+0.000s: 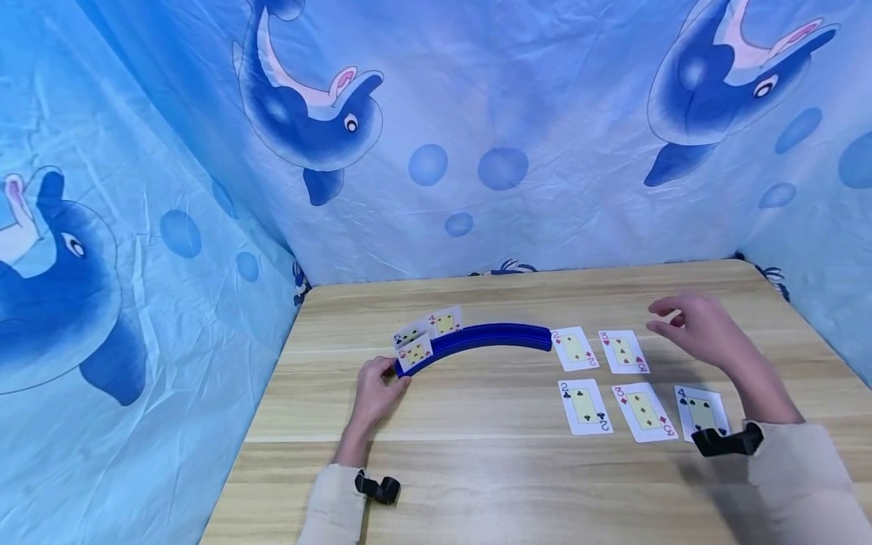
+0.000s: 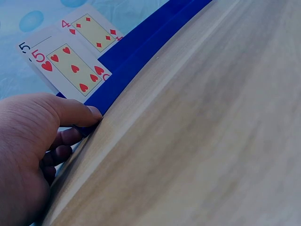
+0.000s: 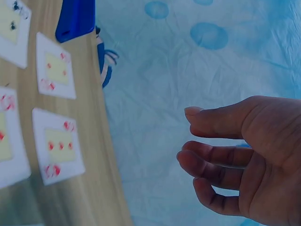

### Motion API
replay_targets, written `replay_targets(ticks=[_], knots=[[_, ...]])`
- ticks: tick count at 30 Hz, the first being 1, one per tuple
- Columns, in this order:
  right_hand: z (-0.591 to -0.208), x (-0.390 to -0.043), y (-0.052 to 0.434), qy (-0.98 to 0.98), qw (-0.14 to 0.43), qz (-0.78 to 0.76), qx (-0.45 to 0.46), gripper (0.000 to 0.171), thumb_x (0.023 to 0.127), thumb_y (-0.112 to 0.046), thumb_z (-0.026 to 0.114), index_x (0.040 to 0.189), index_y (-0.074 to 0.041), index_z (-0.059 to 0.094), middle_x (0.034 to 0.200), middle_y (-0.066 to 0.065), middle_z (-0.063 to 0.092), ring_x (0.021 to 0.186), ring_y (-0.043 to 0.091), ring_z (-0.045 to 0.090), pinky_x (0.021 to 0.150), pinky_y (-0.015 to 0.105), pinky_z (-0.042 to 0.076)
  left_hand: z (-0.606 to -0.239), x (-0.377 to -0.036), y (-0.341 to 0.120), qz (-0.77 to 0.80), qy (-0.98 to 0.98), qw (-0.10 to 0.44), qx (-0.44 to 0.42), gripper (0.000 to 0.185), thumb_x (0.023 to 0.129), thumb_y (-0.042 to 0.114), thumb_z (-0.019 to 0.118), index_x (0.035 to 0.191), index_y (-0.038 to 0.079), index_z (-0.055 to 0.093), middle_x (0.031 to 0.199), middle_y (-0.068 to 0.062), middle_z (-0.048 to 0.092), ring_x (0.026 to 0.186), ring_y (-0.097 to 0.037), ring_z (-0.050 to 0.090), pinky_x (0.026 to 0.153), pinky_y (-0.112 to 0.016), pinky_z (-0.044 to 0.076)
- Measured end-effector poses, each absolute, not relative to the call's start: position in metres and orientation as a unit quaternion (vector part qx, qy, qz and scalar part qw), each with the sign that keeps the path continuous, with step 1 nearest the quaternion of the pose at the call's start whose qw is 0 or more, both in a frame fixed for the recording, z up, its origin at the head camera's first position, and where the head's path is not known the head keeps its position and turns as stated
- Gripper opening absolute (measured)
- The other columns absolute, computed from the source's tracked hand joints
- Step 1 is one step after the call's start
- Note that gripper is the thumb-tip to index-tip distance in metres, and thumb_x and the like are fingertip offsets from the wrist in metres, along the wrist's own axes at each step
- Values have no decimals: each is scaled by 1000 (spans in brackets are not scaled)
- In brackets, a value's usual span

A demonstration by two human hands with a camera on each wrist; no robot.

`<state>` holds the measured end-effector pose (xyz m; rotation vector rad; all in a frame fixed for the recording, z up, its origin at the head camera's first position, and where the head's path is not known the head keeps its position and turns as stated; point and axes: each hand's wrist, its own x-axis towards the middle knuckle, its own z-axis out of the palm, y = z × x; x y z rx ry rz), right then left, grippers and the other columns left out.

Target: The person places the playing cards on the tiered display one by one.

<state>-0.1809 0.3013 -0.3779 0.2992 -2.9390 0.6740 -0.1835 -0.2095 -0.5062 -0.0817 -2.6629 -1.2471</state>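
curtain (image 1: pixel 579 219): blue, dolphin-printed, ahead and at your left
table (image 1: pixel 477 469): streaked pale wood
rack (image 1: pixel 500 334): glossy blue, curved, on the table before you
your left hand (image 1: pixel 375 393): pinching the rack's left end
your right hand (image 1: pixel 702 325): raised, fingers loosely bent, thumb apart
loose cards (image 1: pixel 586 407): five, right of the rack
standing cards (image 1: pixel 415 353): three, in it

Three cards (image 1: pixel 415 353) in left end of holder (image 1: pixel 493 334); five cards (image 1: pixel 642 410) right, on table (image 1: pixel 477 454).

The curved blue plastic rack (image 1: pixel 490 334) looks glossy; at its four o'clock, white rectangular paper cards (image 1: pixel 633 399) look smooth; the tan wood-grain tabletop (image 1: pixel 490 469) looks satiny.
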Motion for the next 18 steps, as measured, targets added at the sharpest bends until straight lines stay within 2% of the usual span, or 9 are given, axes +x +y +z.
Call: replay_targets(ticks=[18], knots=[[-425,-145,348,-977,-10,206,57,40,87,-14,72,117,12,64,114,38,63,87,42,66,67,49,56,-506,-183,-210,-422,-901,96,-24,35,78,9,80,112,-1,73,106,-15,72,100,-28,58,91,-41,44]])
